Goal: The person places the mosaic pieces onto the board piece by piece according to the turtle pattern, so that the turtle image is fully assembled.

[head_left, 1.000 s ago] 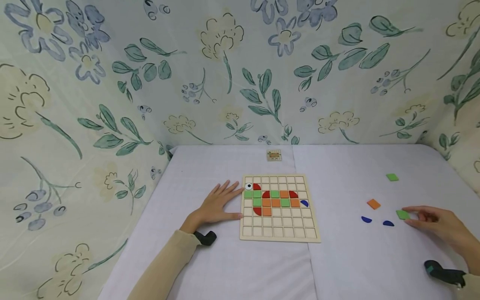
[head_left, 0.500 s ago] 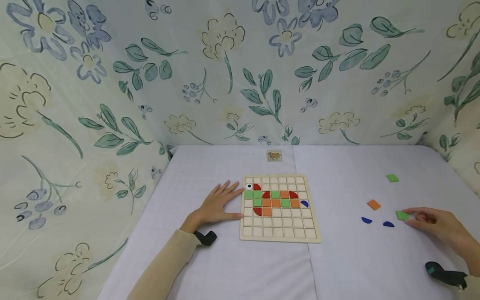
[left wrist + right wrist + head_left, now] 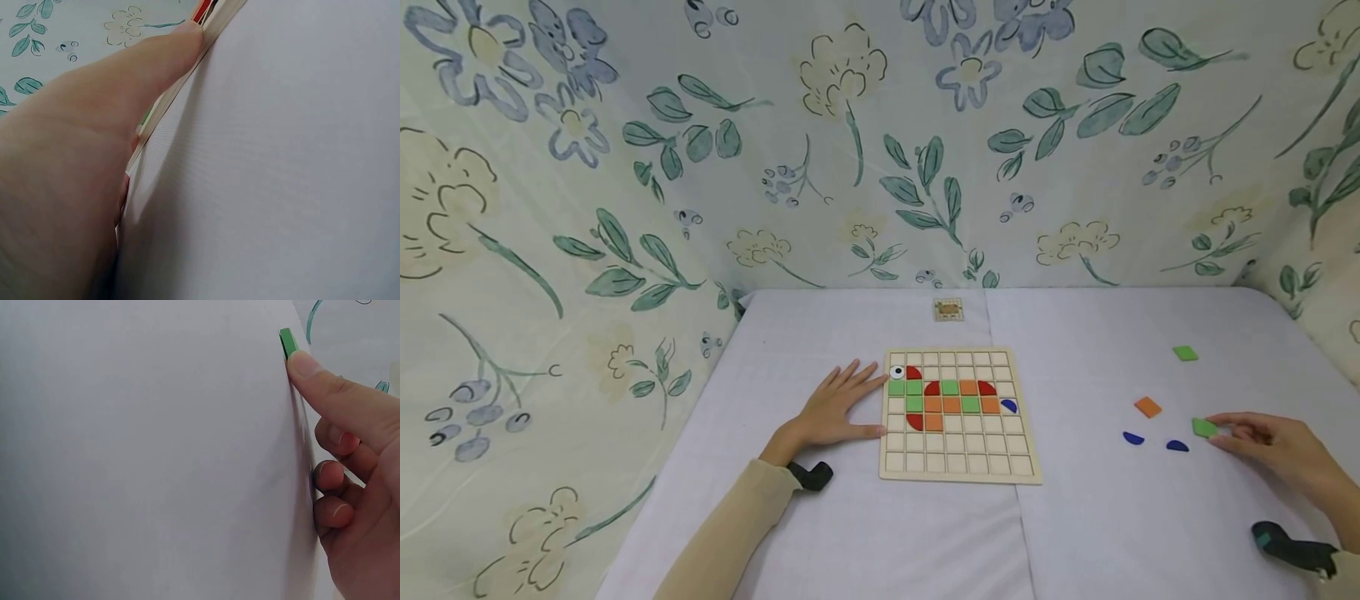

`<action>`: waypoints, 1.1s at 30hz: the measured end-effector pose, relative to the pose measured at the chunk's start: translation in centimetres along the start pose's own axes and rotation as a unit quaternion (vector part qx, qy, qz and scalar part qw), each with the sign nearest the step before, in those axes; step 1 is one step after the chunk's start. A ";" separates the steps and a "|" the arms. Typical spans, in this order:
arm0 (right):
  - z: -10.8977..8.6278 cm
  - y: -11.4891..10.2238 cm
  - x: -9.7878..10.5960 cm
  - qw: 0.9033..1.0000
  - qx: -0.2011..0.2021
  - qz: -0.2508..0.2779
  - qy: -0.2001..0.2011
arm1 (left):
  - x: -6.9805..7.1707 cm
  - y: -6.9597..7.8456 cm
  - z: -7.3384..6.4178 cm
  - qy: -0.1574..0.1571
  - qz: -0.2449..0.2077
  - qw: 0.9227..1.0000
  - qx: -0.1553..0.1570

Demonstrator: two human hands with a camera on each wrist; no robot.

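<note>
My right hand [image 3: 1273, 442] pinches a green square tile [image 3: 1205, 427] between thumb and forefinger, its other fingers curled under. In the right wrist view the green tile [image 3: 288, 342] pokes out past the thumb, close over the white cloth. My left hand [image 3: 831, 412] lies spread and flat, thumb and forefinger tips touching the left edge of a wooden grid board [image 3: 958, 458]. Green, orange and red pieces fill several cells, with a round eye piece [image 3: 897, 372] at upper left and a blue half-round piece [image 3: 1009, 406] at right. In the left wrist view the thumb [image 3: 187, 44] meets the board's edge.
Left of my right hand lie an orange tile [image 3: 1147, 407] and two blue half-round pieces [image 3: 1133, 437]. Another green tile [image 3: 1185, 353] lies farther back. A small patterned card [image 3: 948, 309] is behind the board. Floral curtains enclose the white-covered table [image 3: 820, 533].
</note>
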State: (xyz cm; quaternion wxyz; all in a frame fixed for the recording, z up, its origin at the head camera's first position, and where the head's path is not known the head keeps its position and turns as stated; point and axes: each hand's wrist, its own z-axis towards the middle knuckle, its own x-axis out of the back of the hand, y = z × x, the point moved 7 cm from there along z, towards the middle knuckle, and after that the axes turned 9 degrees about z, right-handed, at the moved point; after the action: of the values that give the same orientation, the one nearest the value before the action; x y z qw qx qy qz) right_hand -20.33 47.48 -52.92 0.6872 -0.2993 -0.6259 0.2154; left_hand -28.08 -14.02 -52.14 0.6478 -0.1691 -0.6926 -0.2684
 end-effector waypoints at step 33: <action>-1.8 -19.8 -4.6 0.969 0.219 0.112 -0.027 | 0.1 0.1 -0.1 0.004 -0.004 1.000 -0.004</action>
State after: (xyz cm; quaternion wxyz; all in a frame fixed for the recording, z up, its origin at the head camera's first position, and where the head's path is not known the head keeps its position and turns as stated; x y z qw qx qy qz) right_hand -20.64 29.76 -42.87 0.6906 -0.2034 -0.5442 0.4309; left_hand -27.96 -14.06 -51.98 0.6487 -0.1680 -0.6897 -0.2744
